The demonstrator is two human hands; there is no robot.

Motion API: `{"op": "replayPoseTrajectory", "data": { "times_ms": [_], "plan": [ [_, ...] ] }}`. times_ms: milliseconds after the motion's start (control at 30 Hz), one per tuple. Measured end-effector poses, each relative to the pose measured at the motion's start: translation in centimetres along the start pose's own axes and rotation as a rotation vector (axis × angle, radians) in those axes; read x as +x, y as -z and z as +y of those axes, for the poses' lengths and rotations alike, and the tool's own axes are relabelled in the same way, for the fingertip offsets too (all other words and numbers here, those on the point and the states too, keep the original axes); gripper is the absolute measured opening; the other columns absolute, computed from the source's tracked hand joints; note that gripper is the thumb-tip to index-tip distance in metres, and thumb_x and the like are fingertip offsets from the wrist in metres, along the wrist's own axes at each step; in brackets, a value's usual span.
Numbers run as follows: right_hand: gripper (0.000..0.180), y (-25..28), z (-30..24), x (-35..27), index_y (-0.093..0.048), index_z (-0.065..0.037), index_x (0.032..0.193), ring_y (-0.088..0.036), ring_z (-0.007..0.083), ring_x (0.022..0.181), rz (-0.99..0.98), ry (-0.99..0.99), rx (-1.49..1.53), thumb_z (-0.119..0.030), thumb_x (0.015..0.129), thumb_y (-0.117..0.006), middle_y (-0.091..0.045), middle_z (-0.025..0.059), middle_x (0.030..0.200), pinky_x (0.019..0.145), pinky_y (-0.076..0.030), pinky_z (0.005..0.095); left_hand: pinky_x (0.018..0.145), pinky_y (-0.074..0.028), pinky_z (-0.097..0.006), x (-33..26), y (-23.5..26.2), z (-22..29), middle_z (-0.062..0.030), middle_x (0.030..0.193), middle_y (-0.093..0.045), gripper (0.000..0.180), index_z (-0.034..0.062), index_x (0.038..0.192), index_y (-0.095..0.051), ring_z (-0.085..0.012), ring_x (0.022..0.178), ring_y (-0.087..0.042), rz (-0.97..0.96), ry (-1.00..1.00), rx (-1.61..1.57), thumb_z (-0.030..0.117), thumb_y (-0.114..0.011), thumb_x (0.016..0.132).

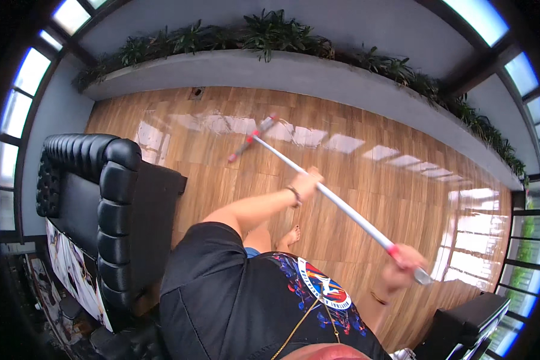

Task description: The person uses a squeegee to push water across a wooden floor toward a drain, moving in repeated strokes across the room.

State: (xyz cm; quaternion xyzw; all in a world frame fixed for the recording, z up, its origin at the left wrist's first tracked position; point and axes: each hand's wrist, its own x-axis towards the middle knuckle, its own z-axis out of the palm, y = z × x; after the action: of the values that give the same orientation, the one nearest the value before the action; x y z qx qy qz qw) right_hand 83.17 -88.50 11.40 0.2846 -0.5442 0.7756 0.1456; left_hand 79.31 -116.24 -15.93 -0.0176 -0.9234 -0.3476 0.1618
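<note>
Both hands grip a floor squeegee with a long white pole (351, 213). My left hand (306, 183) is closed round the pole's middle, a dark band on its wrist. My right hand (404, 267) wraps the upper end, beside a red collar, with the grey end cap poking out past it. At the far end, the squeegee's grey and red head (252, 137) lies aslant on the wood-look floor (252, 186), ahead and to the left. Its blade edge is too blurred to make out. Around the head, the floor looks wet and shiny.
A black tufted sofa (115, 207) stands at the left. Along the far wall runs a low grey planter (234, 69) with green plants (276, 33). A small drain (196, 93) sits near it. Black furniture (462, 324) stands at the lower right. My bare foot (289, 236) shows below.
</note>
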Motion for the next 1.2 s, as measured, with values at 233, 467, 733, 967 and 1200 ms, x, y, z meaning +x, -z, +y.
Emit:
{"op": "replayPoseTrajectory", "data": {
  "times_ms": [233, 467, 733, 967, 1200],
  "plan": [
    [0.04, 5.1, -7.4, 8.3, -0.036, -0.014, 0.061, -0.028, 0.0067, 0.047, 0.332, 0.091, 0.005, -0.029, 0.097, -0.045, -0.03, -0.004, 0.053, 0.046, -0.024, 0.0212, 0.077, -0.043, -0.045, 9.0, -7.7, 12.1, -0.0049, 0.082, -0.062, 0.014, 0.0152, 0.084, -0.056, -0.0267, 0.085, -0.061, -0.308, -0.195, -0.247, 0.023, -0.064, 0.076],
    [0.041, 4.2, 1.2, 16.1, -0.033, -0.015, 0.059, -0.024, 0.0069, 0.045, 0.442, 0.037, -0.104, -0.025, 0.098, -0.042, -0.028, -0.004, 0.051, 0.046, -0.022, 0.0215, 0.082, -0.043, -0.049, 20.3, -8.3, 6.2, -0.0048, 0.087, -0.065, 0.012, 0.0154, 0.087, -0.063, -0.0237, 0.096, -0.059, -0.365, -0.149, -0.236, 0.024, -0.062, 0.079],
    [0.043, -11.0, 21.7, 22.3, -0.031, -0.015, 0.057, -0.023, 0.0069, 0.042, 0.323, -0.121, 0.104, -0.025, 0.097, -0.042, -0.027, -0.0049, 0.049, 0.043, -0.019, 0.0212, 0.096, -0.036, -0.055, 23.6, 2.0, -17.2, -0.0057, 0.093, -0.063, 0.008, 0.0127, 0.086, -0.06, -0.0244, 0.101, -0.056, -0.177, 0.195, -0.092, 0.016, -0.058, 0.079],
    [0.041, -25.5, 29.1, 18.6, -0.032, -0.015, 0.059, -0.025, 0.0074, 0.042, 0.055, -0.205, 0.333, -0.026, 0.097, -0.044, -0.026, -0.0044, 0.049, 0.041, -0.022, 0.0217, 0.095, -0.032, -0.06, 17.2, 11.8, -32.2, -0.0042, 0.093, -0.06, 0.018, 0.0139, 0.088, -0.056, -0.0267, 0.098, -0.055, -0.031, 0.273, 0.012, 0.022, -0.067, 0.075],
    [0.032, -34.8, 28.1, 12.7, -0.035, -0.013, 0.067, -0.031, 0.0069, 0.045, -0.152, -0.112, 0.206, -0.023, 0.095, -0.048, -0.031, -0.0034, 0.054, 0.043, -0.029, 0.0211, 0.094, -0.031, -0.061, 9.4, 18.5, -37.9, -0.0039, 0.085, -0.06, 0.012, 0.0134, 0.079, -0.056, -0.0273, 0.09, -0.056, 0.191, 0.277, -0.03, 0.024, -0.059, 0.084]
  ]
}}
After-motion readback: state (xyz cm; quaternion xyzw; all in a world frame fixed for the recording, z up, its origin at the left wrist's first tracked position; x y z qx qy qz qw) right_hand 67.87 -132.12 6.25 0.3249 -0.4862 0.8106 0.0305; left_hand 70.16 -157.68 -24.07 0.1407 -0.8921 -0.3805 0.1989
